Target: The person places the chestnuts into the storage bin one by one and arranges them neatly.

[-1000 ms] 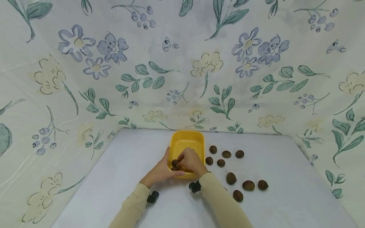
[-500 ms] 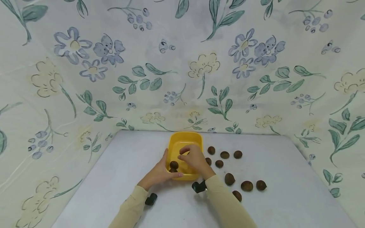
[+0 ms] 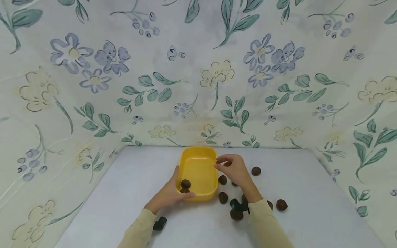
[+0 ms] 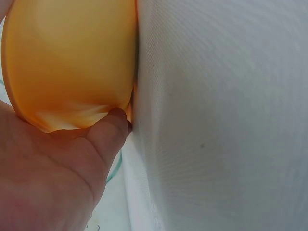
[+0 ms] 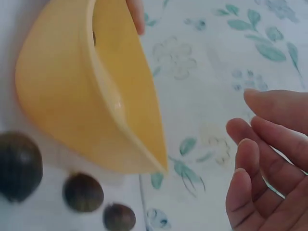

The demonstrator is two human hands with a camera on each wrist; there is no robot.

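In the head view my left hand (image 3: 170,191) holds the near left corner of a yellow plastic container (image 3: 200,198), its thumb along the near rim and its fingers on the left wall. Two brown chestnuts (image 3: 185,184) sit in that corner of the container, one partly behind the near rim. My right hand (image 3: 236,170) is in the air just past the right rim, fingers loosely bent. The right wrist view shows nothing between its thumb and fingers. Under and around it several chestnuts (image 3: 222,179) lie on the table, some partly hidden by the hand and wrist.
Other chestnuts lie farther right, such as one chestnut (image 3: 255,171) toward the back and a pointed chestnut (image 3: 282,205) nearer the front. A floral cloth wall (image 3: 198,103) rises behind the white table (image 3: 130,179). Black wrist cameras (image 3: 160,223) hang below the wrists.
My right hand has come out of the container, away from the chestnuts in its corner, and moved right over the rim. The left hand keeps its hold. The head view has shifted slightly.
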